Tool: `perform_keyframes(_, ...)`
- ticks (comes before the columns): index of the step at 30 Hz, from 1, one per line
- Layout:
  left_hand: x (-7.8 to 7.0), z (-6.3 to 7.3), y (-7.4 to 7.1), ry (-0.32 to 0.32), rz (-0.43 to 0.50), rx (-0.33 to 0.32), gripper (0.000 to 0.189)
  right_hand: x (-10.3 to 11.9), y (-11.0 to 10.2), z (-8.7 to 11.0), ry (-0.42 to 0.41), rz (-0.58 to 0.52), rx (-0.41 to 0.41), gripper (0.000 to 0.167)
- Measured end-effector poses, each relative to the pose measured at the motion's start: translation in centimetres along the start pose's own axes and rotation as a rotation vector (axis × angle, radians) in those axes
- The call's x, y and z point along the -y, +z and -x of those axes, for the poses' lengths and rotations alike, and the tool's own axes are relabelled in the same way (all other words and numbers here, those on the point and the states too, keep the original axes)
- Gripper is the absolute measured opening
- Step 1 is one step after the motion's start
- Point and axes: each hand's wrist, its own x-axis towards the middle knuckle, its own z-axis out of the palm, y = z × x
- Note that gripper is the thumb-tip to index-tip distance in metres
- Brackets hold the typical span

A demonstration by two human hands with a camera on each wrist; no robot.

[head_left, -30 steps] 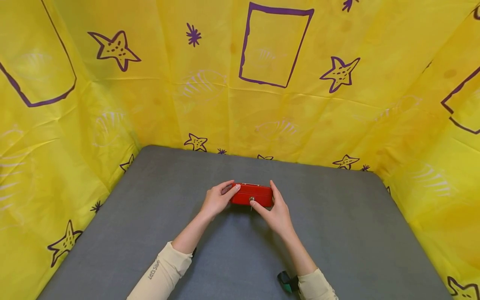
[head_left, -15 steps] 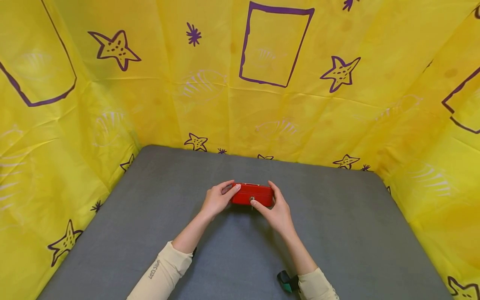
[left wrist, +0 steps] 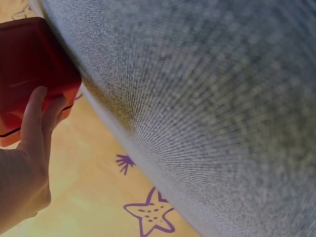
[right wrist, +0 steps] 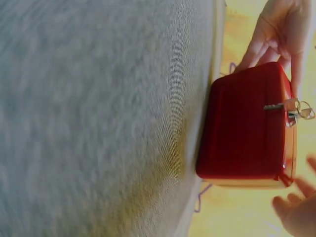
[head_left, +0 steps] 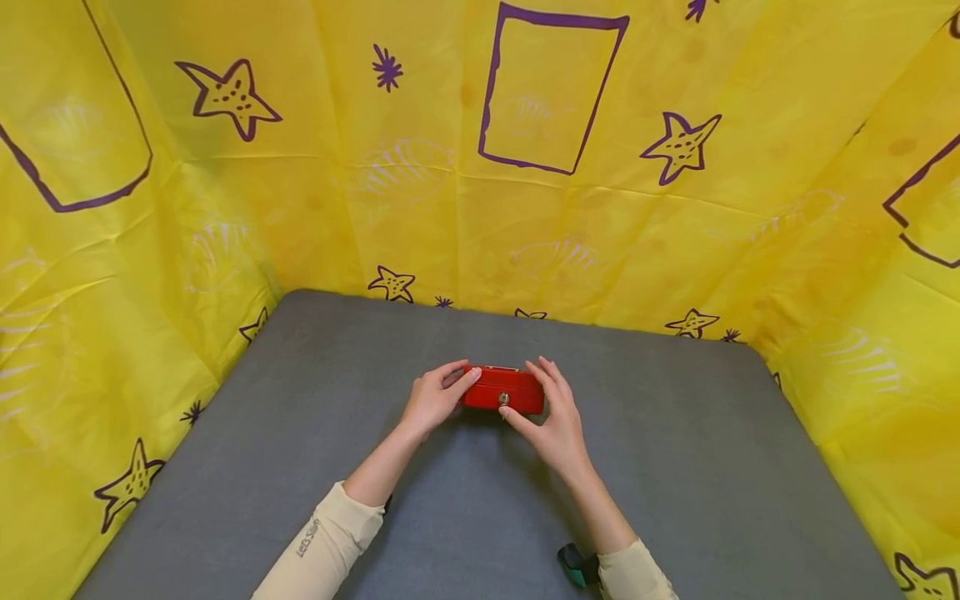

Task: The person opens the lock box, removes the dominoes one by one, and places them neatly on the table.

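Observation:
A red cash box is held up over the table, its lock side toward me. A small key sits in the lock, and in the right wrist view a second key dangles from its ring, with the box's underside showing. My left hand grips the left end, thumb on the front; in the left wrist view its fingers lie along the box's end. My right hand is spread around the right end. Its thumb tip is just below the lock, and its fingers extend past the top right corner. In the right wrist view this hand appears apart from the box.
The table has a grey cloth top. Yellow curtains with purple starfish drawings stand behind it and along both sides. A dark band with a green part is on the right wrist.
My right hand's fingers have shifted left toward the box's top, and the thumb has come down off the key. The left hand and box are almost unmoved.

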Motion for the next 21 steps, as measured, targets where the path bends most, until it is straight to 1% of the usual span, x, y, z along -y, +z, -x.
perform_keyframes(2, -0.04, -0.01, -0.02, -0.003, 0.001, 0.0, 0.056, -0.1, -0.13, 0.02, -0.107, 0.013, -0.007, 0.062)
perform_keyframes(4, -0.1, -0.03, -0.04, -0.012, -0.001, -0.001, 0.055, -0.19, -0.22, 0.0, -0.193, 0.025, -0.007, 0.054)
perform_keyframes(6, -0.16, -0.02, -0.07, -0.014, -0.007, 0.001, 0.056, -0.19, -0.26, -0.01, -0.235, 0.027, -0.002, 0.047)
perform_keyframes(8, -0.23, 0.0, -0.1, -0.017, -0.005, 0.002, 0.056, -0.19, -0.23, -0.03, -0.252, 0.023, 0.007, 0.042)
perform_keyframes(11, -0.26, 0.03, -0.1, -0.01, 0.001, 0.006, 0.056, -0.18, -0.11, -0.06, -0.251, 0.018, 0.017, 0.035)
perform_keyframes(17, -0.15, 0.03, -0.08, 0.0, 0.009, 0.012, 0.055, -0.14, 0.08, -0.06, -0.236, 0.01, 0.004, 0.029)
perform_keyframes(21, -0.12, 0.04, -0.09, -0.007, 0.006, 0.013, 0.055, 0.01, 0.14, -0.03, -0.219, 0.009, -0.006, 0.026)
